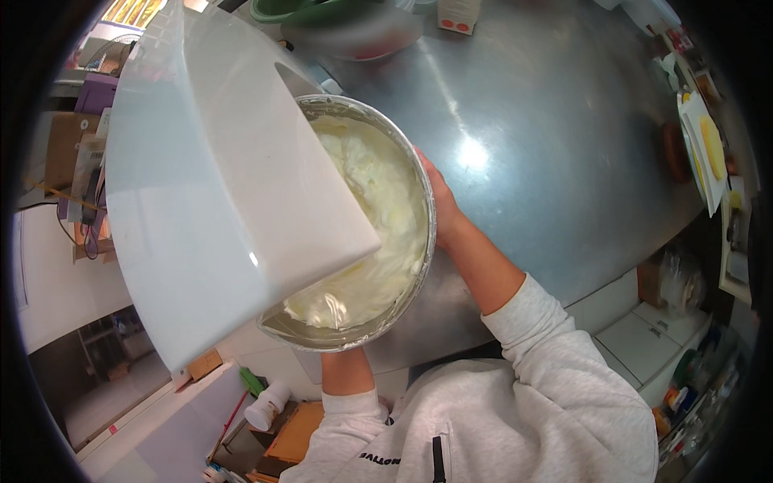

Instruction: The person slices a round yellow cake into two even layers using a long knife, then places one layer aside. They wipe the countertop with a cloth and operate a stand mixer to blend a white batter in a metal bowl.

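A round metal mixing bowl (430, 241) holds a pale yellow-white whipped mixture (392, 199) with soft folds and a glossy surface. Smears of the mixture cling to its rim. My right hand (439, 196) grips the outside of the bowl at its right side, the fingers partly hidden behind the wall. The left forearm reaches up beneath the near edge of the bowl, which hides my left hand. A large glossy white housing (266, 163), apparently a stand mixer's head, covers the left part of the bowl; whether anything hangs from it into the mixture is hidden.
A stainless steel table (543, 157) extends to the right. At its far side are a green basin (269, 11), a blurred bowl (356, 30) and a small carton (458, 15). A tray with yellow pieces (703, 151) is at far right. A white bucket (266, 407) lies low left.
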